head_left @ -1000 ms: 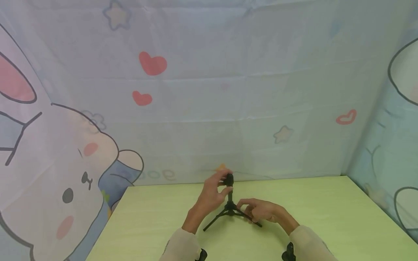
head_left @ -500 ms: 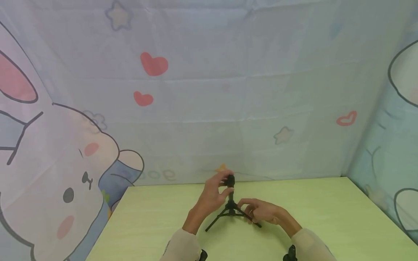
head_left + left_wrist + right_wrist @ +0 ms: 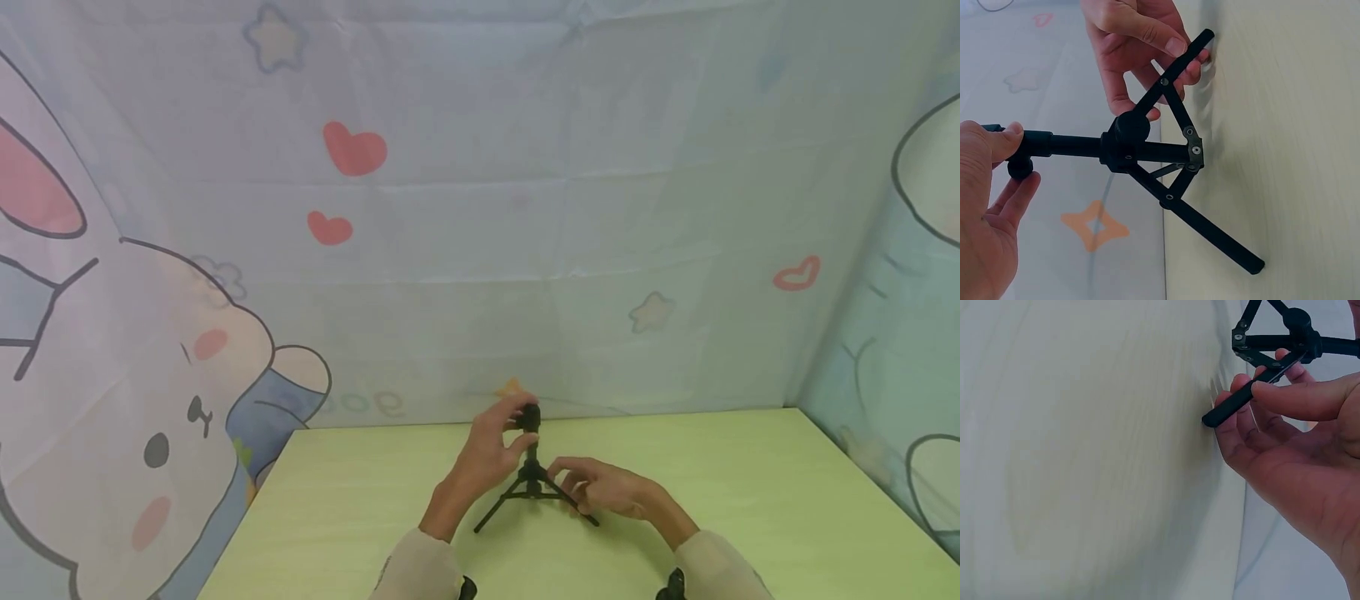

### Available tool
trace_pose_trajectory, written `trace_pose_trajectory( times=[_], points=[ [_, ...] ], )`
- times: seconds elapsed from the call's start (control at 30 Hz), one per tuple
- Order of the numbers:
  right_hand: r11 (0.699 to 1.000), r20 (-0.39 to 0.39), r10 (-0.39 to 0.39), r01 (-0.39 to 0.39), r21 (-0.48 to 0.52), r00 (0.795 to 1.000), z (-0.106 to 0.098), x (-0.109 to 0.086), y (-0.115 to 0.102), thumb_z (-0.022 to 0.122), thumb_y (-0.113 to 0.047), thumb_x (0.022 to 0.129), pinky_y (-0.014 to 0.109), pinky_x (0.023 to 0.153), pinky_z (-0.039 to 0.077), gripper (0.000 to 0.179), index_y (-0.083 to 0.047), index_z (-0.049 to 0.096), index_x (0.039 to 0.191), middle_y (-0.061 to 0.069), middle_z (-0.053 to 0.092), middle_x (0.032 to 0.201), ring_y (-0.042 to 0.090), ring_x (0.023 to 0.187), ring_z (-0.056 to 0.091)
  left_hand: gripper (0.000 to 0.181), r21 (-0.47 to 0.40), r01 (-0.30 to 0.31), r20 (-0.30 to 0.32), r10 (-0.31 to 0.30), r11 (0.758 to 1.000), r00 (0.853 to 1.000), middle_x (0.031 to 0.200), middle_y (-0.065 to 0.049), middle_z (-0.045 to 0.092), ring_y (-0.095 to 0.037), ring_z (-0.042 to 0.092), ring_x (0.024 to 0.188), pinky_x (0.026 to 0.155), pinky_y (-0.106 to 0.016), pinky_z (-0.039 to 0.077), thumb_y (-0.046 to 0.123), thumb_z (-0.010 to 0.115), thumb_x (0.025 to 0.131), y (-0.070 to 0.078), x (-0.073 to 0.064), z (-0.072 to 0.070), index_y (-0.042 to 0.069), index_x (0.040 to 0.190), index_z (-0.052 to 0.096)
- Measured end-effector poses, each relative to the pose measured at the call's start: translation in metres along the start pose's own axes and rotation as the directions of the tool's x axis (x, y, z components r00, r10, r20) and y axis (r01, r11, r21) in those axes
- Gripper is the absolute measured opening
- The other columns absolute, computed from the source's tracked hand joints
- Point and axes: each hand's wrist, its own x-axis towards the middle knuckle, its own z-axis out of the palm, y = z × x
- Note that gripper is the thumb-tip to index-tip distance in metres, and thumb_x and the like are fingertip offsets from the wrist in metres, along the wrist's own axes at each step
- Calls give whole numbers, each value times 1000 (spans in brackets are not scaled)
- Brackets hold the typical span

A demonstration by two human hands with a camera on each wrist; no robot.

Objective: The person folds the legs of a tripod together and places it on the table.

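Green table [image 3: 765, 479] below, left fingers [image 3: 1021, 195] and right fingers [image 3: 1307, 400] hold a tripod [image 3: 1160, 152], legs [image 3: 1219, 237] slightly closer than before.

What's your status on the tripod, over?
Left hand holds tripod near its top. Right hand pinches one leg. Tripod upright, legs spread. No obstruction seen.

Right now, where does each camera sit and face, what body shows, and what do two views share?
Head: worn there, forward and down; left hand, right hand, sleeves.
Left wrist: worn there, toward the tripod; both hands.
Right wrist: worn there, toward one tripod leg; mostly right hand.
Wrist views share: right hand holding that leg.
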Motion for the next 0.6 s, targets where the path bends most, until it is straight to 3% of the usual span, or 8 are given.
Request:
trace_pose_trajectory(
  times=[0.13, 0.3, 0.6],
  points=[
    [1000, 3, 19, -19, -22, 1000, -1, 0, -3, 53, 17, 83, 35, 75, 51, 55, -1, 58, 135, 24, 63, 114, 30, 94, 62, 52, 10, 7, -5, -7, 1000, 1000, 131, -9, 65, -28, 64, 117, 97, -35, 59, -3, 75, 94, 0, 0, -1, 12, 141, 57],
    [999, 10, 41, -41, -2, 999, -4, 1, -3, 54, 16, 82, 33, 73, 51, 57, 2, 59, 137, 24, 64, 112, 28, 92, 62, 51, 11, 6, -6, -6, 1000, 1000, 132, -8, 65, -27, 64, 117, 96, -33, 59, -1, 74, 94, -2, 0, -1, 12, 141, 57],
    [1000, 27, -6, 5, 21, 1000, -6, -1, 5, 57, 16, 85, 33, 74, 50, 54, 1, 60, 137, 24, 66, 109, 28, 90, 61, 53, 7, 16, 0, -16, 1000, 1000, 134, -9, 64, -28, 64, 119, 97, -34, 58, -2, 75, 94, 0, -1, 0, 12, 142, 57]
  ],
)
